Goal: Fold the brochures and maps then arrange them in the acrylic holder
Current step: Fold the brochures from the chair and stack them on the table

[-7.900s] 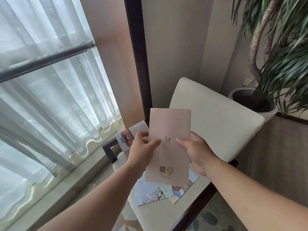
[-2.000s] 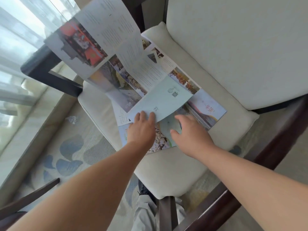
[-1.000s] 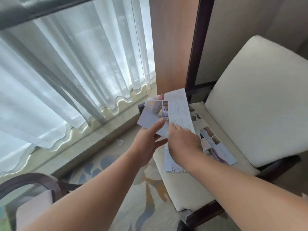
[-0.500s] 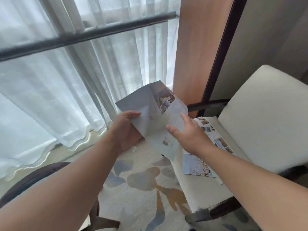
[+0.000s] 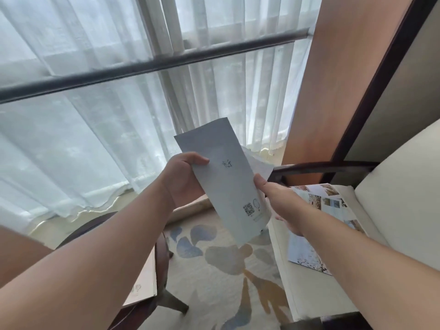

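I hold a pale blue-grey folded brochure (image 5: 226,177) up in front of the curtain, its cover with a QR code facing me. My left hand (image 5: 184,178) grips its left edge, thumb on the front. My right hand (image 5: 277,198) holds its right edge, with an inner panel sticking out behind. Another brochure with photos (image 5: 331,210) lies unfolded on the cream chair seat (image 5: 309,291) at the right. A pinkish folded brochure (image 5: 142,287) lies on a dark wooden seat at lower left. No acrylic holder is in view.
Sheer white curtains (image 5: 107,115) and a grey window rail fill the upper left. A wooden panel (image 5: 333,79) stands at upper right. The chair's dark armrest (image 5: 321,167) and cream backrest (image 5: 404,186) are at right. A patterned carpet (image 5: 226,270) lies below.
The brochure was half open half a second ago; now its panels are closed into one narrow strip held between both hands. The view has swung further left toward the window.
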Motion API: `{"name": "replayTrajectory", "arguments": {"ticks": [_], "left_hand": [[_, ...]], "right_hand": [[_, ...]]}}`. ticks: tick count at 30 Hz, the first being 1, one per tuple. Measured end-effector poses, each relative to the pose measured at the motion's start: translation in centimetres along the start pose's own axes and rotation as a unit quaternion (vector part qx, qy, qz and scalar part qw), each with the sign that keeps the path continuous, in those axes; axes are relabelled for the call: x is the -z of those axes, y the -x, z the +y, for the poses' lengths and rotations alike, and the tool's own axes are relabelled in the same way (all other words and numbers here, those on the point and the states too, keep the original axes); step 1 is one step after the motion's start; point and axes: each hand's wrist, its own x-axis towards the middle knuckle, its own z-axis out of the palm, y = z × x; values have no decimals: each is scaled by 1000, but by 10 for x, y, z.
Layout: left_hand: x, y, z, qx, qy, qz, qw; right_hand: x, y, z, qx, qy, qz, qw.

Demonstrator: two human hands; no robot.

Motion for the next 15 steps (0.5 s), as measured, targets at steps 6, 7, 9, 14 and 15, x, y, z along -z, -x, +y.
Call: {"name": "replayTrajectory", "arguments": {"ticks": [6, 7, 9, 14, 15], "left_hand": [[-4, 2, 2, 45, -51, 24, 997], [-4, 1, 2, 44, -66, 41, 996], [-5, 0, 1, 29, -90, 78, 992], [-2, -6, -6, -60, -218, 195, 954], [-1, -5, -10, -44, -225, 203, 952]], "right_hand": [[-3, 4, -26, 84, -101, -91, 987], [-3, 4, -28, 85, -105, -86, 987], [-4, 3, -30, 88, -104, -60, 989], [-5, 0, -36, 107, -139, -37, 984], [-6, 0, -37, 111, -152, -41, 981]]}}
